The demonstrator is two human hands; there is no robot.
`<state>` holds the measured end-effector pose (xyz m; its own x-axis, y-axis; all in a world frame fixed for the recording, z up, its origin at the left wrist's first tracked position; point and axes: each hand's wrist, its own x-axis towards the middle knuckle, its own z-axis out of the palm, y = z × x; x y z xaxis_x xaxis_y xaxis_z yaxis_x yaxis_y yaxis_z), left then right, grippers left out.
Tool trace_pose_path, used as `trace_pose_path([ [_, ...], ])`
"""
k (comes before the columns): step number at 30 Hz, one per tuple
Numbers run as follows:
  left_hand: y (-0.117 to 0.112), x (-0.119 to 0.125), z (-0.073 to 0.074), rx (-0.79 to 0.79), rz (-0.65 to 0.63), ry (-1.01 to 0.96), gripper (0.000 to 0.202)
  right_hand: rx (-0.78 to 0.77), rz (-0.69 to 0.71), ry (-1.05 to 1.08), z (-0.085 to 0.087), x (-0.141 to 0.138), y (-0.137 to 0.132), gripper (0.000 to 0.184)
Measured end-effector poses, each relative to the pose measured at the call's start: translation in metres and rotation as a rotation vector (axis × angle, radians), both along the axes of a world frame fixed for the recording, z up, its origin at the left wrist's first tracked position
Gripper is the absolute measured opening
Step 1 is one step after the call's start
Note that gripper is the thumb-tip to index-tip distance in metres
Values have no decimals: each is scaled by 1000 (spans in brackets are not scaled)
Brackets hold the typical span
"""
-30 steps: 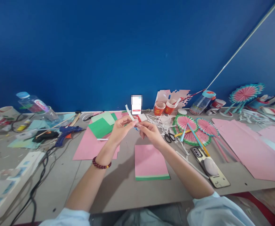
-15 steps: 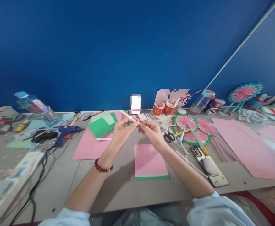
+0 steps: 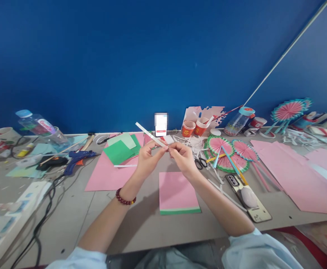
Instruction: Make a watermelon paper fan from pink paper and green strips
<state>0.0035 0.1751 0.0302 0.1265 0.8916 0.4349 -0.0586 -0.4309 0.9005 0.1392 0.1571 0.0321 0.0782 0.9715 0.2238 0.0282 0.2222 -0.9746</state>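
Both hands meet above the grey table (image 3: 141, 224), fingertips pinched together. My left hand (image 3: 148, 158) pinches a thin white paper strip (image 3: 149, 134) that sticks out up and to the left. My right hand (image 3: 182, 157) pinches the strip's other end, with something small and red between the fingertips. A pink sheet with a green lower edge (image 3: 177, 192) lies flat just below the hands. A beaded bracelet (image 3: 125, 198) is on my left wrist.
Green paper (image 3: 120, 149) on a pink sheet (image 3: 107, 173) lies at the left, a blue glue gun (image 3: 77, 158) and cables beyond. Scissors (image 3: 201, 163), pleated paper fans (image 3: 225, 153), a phone (image 3: 249, 198) and large pink sheets (image 3: 300, 175) lie right. Red cups (image 3: 194, 127) stand at the back.
The white strip has swung from pointing nearly upright to slanting low to the upper left, and more of it shows. Both hands stayed together and rose slightly.
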Motion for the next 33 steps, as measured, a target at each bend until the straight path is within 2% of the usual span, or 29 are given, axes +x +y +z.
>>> trace_pose_path([
  [11, -4, 7, -3, 60, 25, -77, 17, 13, -13, 13, 8, -1, -6, 10],
  [15, -4, 9, -4, 88, -10, -112, 12, 13, 3, 41, 11, -1, -7, 12],
  [22, -9, 12, -2, -20, -13, -202, 17, -60, 56, 158, 10, -2, -8, 14],
  [33, -8, 14, -4, -25, 4, -195, 19, -147, 60, 306, 12, -6, -10, 17],
])
